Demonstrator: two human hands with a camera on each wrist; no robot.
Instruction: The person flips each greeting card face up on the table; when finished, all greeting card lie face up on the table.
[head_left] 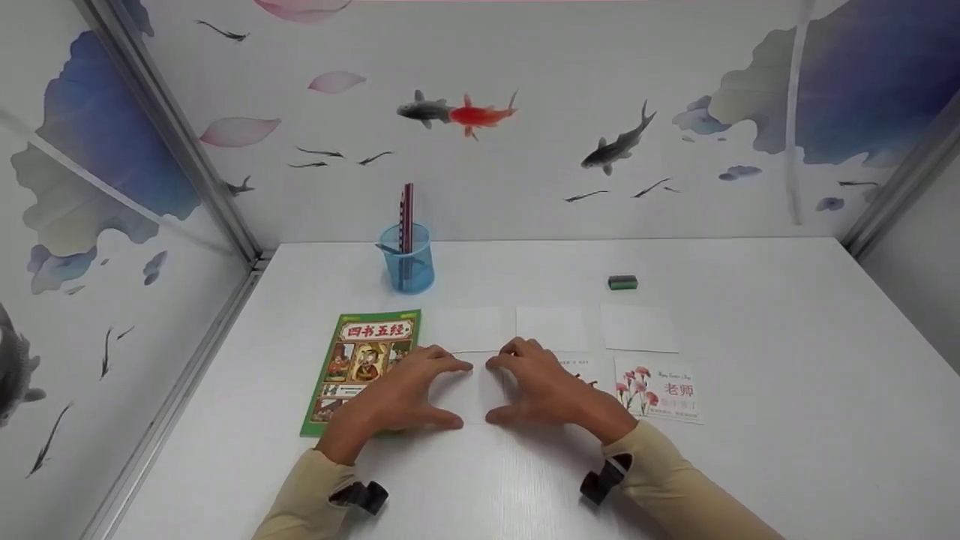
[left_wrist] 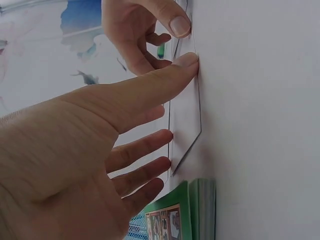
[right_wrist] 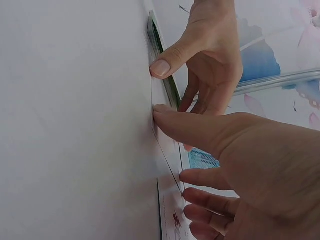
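Observation:
A blank white card point(head_left: 474, 394) lies flat on the table between both hands. On its left side, my left hand point(head_left: 401, 390) touches it, thumb at the near edge and fingertips at the far edge, with a wide gap between thumb and fingers. My right hand point(head_left: 544, 386) mirrors this on the card's right side. In the left wrist view the fingers of the left hand point(left_wrist: 95, 150) are fairly straight. The right hand's forearm and palm partly hide a card with red print point(head_left: 585, 367). A green-bordered book point(head_left: 367, 367) lies partly under the left hand.
Three blank white cards point(head_left: 551, 326) form a row behind the hands. A carnation card point(head_left: 660, 390) lies to the right. Farther back stand a blue mesh pen cup point(head_left: 409, 262) with pencils and a small green and dark block point(head_left: 622, 282). Printed walls point(head_left: 525, 172) enclose the table.

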